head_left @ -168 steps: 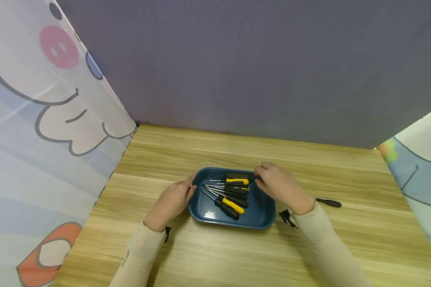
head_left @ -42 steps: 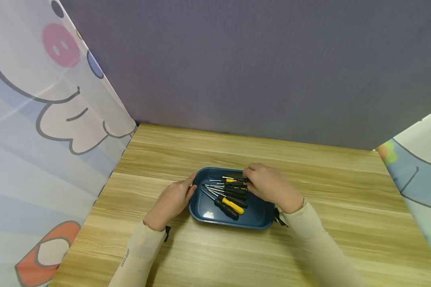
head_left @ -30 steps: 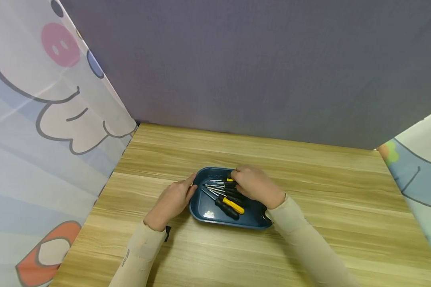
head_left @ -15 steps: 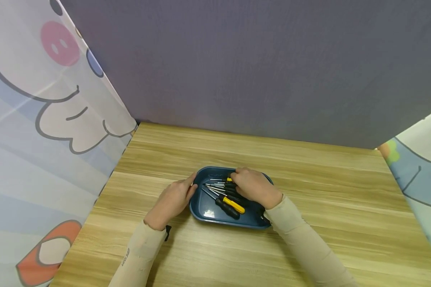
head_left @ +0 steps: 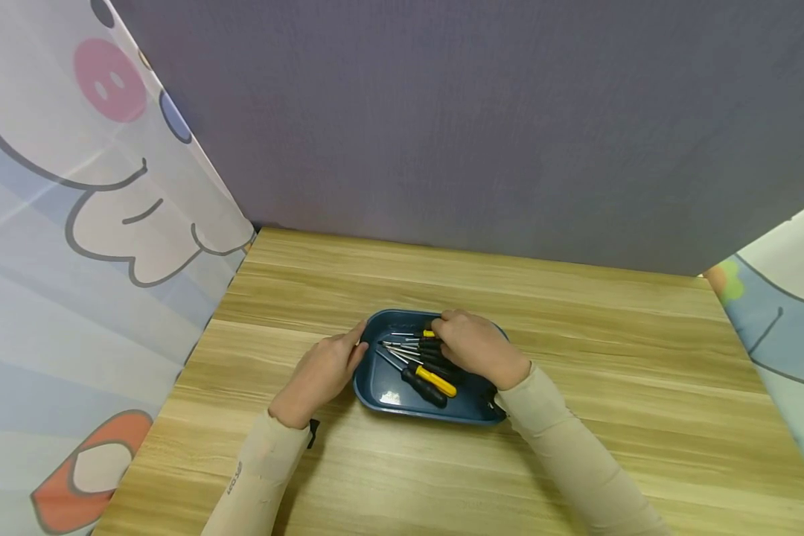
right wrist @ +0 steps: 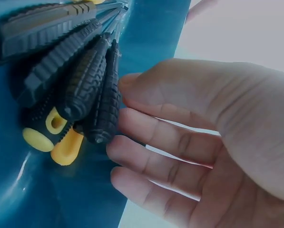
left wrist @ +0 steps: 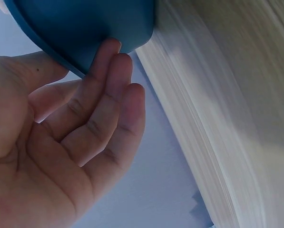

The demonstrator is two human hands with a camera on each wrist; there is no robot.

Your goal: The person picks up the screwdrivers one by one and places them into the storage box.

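Observation:
A dark blue tray (head_left: 385,398) on the wooden table holds several screwdrivers with black or yellow handles. My left hand (head_left: 318,376) grips the tray's left end, its thumb at the rim and the other fingers against the outer wall in the left wrist view. Over the tray's right part, my right hand (head_left: 479,350) reaches in from the side. In the right wrist view its fairly straight fingertips touch the side of a black screwdriver handle (right wrist: 111,102) at the near edge of the bunch. A yellow-handled screwdriver (head_left: 435,381) and a thick black one (head_left: 423,388) lie in front, side by side.
The wooden table (head_left: 643,357) extends around the tray on all sides. A grey cloth wall (head_left: 442,134) stands behind it, and a cartoon-printed sheet (head_left: 74,223) hangs at the left. A black strap (head_left: 313,433) shows at the left wrist.
The black screwdriver that lay on the table at the right is gone from there; my right hand carried one into the tray. The hand moved left over the handles, then stayed. Left hand unchanged.

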